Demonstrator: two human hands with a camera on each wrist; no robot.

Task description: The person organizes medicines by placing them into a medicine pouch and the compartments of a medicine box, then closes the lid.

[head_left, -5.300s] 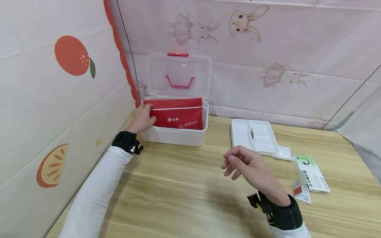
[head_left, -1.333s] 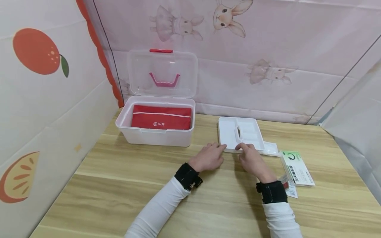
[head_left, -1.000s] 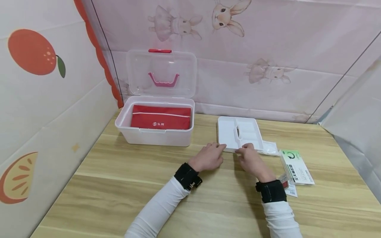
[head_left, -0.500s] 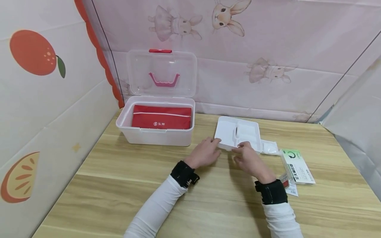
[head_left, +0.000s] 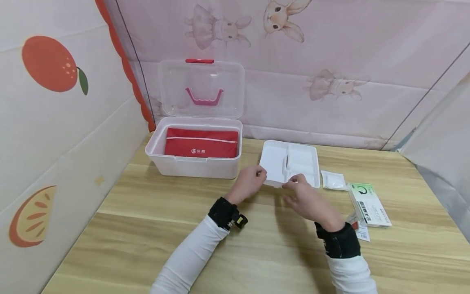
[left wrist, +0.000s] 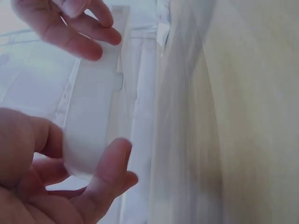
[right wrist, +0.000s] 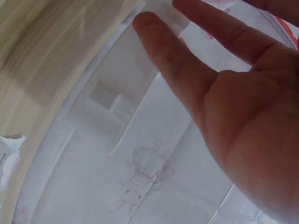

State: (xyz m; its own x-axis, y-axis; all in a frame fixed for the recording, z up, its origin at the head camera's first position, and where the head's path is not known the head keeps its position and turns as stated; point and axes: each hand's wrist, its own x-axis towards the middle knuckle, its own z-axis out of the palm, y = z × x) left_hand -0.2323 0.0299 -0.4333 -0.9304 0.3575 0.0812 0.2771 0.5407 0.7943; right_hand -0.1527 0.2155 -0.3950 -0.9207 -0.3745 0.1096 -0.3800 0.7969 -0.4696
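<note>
In the head view a white compartment tray point(head_left: 272, 160) with a raised grip bar is at the right of centre, its front edge tipped up off the table. My left hand point(head_left: 247, 183) pinches its front left corner; the left wrist view shows thumb and fingers round that end of the tray point(left wrist: 91, 116). My right hand point(head_left: 306, 199) holds the middle of the front edge, index finger over the rim. The right thumb point(right wrist: 170, 58) lies along the tray point(right wrist: 117, 88) in the right wrist view.
Left of the tray stands an open white box point(head_left: 194, 166), its clear lid point(head_left: 202, 81) raised, with a red pouch point(head_left: 201, 143) inside. To the right lie a white packet point(head_left: 333, 181), a green-and-white medicine box point(head_left: 370, 206) and a small card pack point(head_left: 362, 233).
The left hand has gone from the red pouch to the tray, and the right hand has joined it. The tray has shifted left, away from the white packet, and its front edge has risen.
</note>
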